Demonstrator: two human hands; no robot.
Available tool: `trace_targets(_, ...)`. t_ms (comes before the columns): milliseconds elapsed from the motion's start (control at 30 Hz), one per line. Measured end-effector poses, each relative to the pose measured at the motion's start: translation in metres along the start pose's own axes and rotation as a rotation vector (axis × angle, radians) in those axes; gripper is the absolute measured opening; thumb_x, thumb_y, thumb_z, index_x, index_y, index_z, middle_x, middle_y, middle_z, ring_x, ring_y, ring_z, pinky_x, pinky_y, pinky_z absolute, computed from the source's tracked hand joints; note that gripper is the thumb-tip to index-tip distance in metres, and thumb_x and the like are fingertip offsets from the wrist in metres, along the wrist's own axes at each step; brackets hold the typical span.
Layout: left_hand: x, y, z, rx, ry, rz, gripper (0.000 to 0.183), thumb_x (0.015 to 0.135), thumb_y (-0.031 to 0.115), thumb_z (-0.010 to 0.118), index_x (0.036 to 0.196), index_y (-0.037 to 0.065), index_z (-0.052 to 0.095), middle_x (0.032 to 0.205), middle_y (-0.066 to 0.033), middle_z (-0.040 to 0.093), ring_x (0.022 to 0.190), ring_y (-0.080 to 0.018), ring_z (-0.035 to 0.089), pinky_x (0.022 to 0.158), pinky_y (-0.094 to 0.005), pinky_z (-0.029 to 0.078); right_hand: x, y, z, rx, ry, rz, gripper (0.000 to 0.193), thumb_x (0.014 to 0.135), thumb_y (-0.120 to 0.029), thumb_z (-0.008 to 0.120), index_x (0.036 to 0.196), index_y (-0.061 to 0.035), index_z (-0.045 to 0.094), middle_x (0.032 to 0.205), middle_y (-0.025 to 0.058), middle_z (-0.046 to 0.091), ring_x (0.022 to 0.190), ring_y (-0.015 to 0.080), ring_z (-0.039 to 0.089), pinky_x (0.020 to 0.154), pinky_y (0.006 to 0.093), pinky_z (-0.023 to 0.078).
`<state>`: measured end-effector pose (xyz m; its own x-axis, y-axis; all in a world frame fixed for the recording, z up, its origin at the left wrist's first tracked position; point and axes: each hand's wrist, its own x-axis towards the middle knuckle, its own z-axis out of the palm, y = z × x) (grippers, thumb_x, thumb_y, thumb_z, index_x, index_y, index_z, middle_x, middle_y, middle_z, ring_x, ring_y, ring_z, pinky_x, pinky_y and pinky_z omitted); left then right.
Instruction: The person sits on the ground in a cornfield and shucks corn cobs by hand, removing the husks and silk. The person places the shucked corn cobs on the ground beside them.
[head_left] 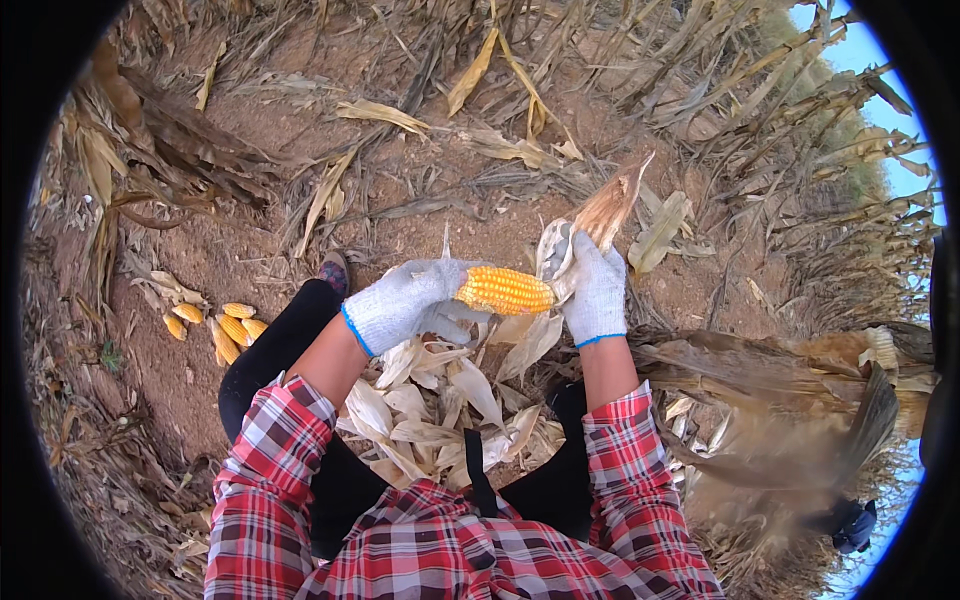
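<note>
A yellow corn cob [506, 290] with bare kernels lies level between my two gloved hands. My left hand [408, 300], in a white knit glove with a blue cuff edge, is wrapped round the cob's left end. At the other end my right hand [593, 283], gloved alike, grips the dry husk [612, 200], peeled back from the cob and pointing up and away. The husk still meets the cob's right end. Below my hands, loose pale husks [430, 395] are heaped between my legs.
Several husked corn cobs [236, 330] lie on the soil left of my left leg. Dry corn stalks [790, 110] stand at the right and far side. A bundle of dry stalks and leaves [760, 370] lies close to my right arm. Dead leaves litter the ground [440, 220] ahead.
</note>
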<state>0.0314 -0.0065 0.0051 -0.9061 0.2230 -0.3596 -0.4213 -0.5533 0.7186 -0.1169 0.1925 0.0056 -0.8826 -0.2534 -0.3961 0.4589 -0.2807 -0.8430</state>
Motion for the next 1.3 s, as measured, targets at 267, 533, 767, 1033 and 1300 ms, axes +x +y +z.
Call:
trace_targets(267,-0.012,0.016,-0.018,0.424,-0.060,0.174,0.076,0.080,0.045,0.074,0.136,-0.001,0.051,0.131,-0.0159,0.059,0.116,-0.0265,0.060,0.091,-0.0372,0.053,0.000,-0.014,-0.005,0.033,0.039,0.014,0.006,0.096,-0.013,0.057,0.095,-0.0084,0.060,0.070,0.0035,0.059,0.052,0.0135,0.053,0.046,0.0265,0.043)
trace_targets(533,0.011,-0.015,0.025,1.234,0.054,-0.044,0.074,0.069,0.048,0.073,0.124,0.002,0.056,0.114,-0.0223,0.064,0.106,-0.0372,0.062,0.092,-0.0419,0.048,-0.016,0.005,0.014,0.046,-0.063,0.078,0.012,0.097,-0.020,0.059,0.100,-0.0086,0.060,0.076,0.0026,0.060,0.060,0.0137,0.056,0.052,0.0284,0.047)
trace_targets(767,0.016,-0.013,0.018,0.882,0.007,-0.017,0.064,0.072,0.045,0.075,0.116,0.001,0.060,0.096,-0.0140,0.066,0.083,-0.0235,0.063,0.078,-0.0330,0.050,-0.007,0.002,0.014,0.031,-0.169,0.139,0.034,0.097,-0.028,0.059,0.116,0.0004,0.057,0.094,0.0128,0.064,0.083,0.0262,0.065,0.074,0.0401,0.056)
trace_targets(1033,0.008,-0.003,0.020,0.571,-0.049,-0.046,0.067,0.082,0.050,0.069,0.121,-0.004,0.058,0.092,-0.0097,0.065,0.083,-0.0145,0.060,0.074,-0.0293,0.050,-0.022,-0.013,0.007,0.033,-0.202,0.068,0.033,0.099,-0.026,0.055,0.118,0.0014,0.056,0.101,0.0150,0.065,0.086,0.0270,0.067,0.079,0.0422,0.056)
trace_targets(1300,0.017,-0.034,0.040,0.493,0.098,-0.088,0.066,0.098,0.056,0.045,0.125,-0.004,0.056,0.115,-0.0126,0.062,0.099,-0.0211,0.059,0.086,-0.0356,0.048,-0.017,-0.002,0.020,0.239,-0.021,0.169,0.028,0.100,-0.033,0.053,0.088,-0.0077,0.057,0.056,-0.0036,0.039,0.046,0.0111,0.034,0.045,0.0271,0.030)
